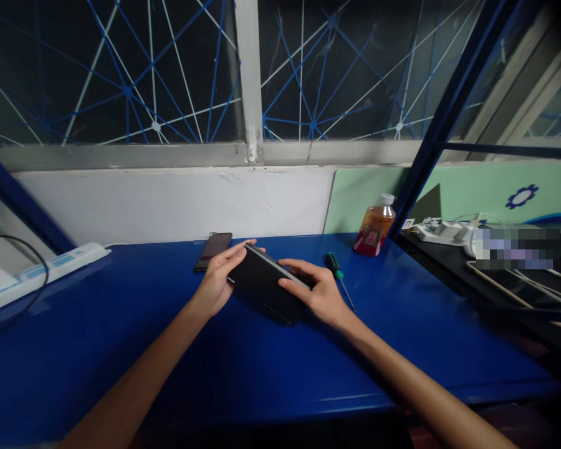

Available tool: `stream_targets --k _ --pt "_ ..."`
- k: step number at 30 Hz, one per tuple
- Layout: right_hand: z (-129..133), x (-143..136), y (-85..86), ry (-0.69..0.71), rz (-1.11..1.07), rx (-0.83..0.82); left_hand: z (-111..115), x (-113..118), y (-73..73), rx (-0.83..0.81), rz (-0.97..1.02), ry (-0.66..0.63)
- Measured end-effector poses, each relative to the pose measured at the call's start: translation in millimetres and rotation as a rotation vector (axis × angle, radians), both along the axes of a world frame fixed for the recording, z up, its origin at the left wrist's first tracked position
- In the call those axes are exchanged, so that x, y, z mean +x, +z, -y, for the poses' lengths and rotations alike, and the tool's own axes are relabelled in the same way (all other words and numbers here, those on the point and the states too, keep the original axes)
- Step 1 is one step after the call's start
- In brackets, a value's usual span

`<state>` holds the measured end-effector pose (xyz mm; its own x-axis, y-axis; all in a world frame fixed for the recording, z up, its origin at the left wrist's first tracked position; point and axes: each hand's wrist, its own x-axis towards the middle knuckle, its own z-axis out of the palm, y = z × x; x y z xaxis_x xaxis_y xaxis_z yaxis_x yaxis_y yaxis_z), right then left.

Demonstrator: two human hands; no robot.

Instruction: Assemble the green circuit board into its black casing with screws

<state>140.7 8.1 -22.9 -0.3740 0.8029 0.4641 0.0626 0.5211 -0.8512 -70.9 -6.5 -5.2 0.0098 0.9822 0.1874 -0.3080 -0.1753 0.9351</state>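
Note:
A flat black device [266,284] with a grey edge is held tilted above the blue table [280,380]. My left hand [219,277] grips its left end, thumb on the near face. At its right end my right hand [315,287] has closed, with the thumb on the black face and fingers behind the grey edge. A row of small dots shows low on the device. Behind my left hand a dark phone [212,248] lies on the table. Just right of my right hand lies a screwdriver [339,274] with a green and black handle.
A bottle of reddish drink [375,226] stands at the back right, beside a blue metal post [425,168]. A white power strip [42,274] lies at the left. On a black surface [449,268] at the right are cables and another power strip. A wall and windows rise behind.

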Motion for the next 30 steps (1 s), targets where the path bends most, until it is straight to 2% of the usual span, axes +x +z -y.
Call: stream_targets --k 4,8,13,16,19,23,26,30 --pt "2.0 0.9 2.3 -0.037 0.005 0.058 -1.4 0.3 -2.8 -0.003 0.001 0.017" --pt "3.6 1.1 3.6 -0.092 0.030 0.127 -1.7 2.4 -4.9 0.023 -0.082 0.059" --pt "2.9 0.6 1.0 -0.184 0.036 0.193 -3.7 3.1 -10.4 0.069 -0.282 0.233" --pt "2.4 2.7 0.8 -0.260 0.050 0.294 -4.2 4.1 -14.1 0.048 -0.433 0.307" --pt "2.1 5.3 0.6 -0.309 0.089 0.437 -2.9 9.0 -14.3 -0.051 -0.420 0.257" --pt "1.4 5.1 -5.0 -0.301 0.163 0.583 -0.1 19.5 -12.2 -0.137 -0.247 0.086" --pt "1.1 3.1 -10.6 -0.309 0.223 0.592 1.0 23.7 -11.4 -0.154 -0.138 0.015" --pt "0.9 1.9 -13.7 -0.321 0.289 0.568 -0.6 18.1 -10.3 -0.130 -0.116 0.037"
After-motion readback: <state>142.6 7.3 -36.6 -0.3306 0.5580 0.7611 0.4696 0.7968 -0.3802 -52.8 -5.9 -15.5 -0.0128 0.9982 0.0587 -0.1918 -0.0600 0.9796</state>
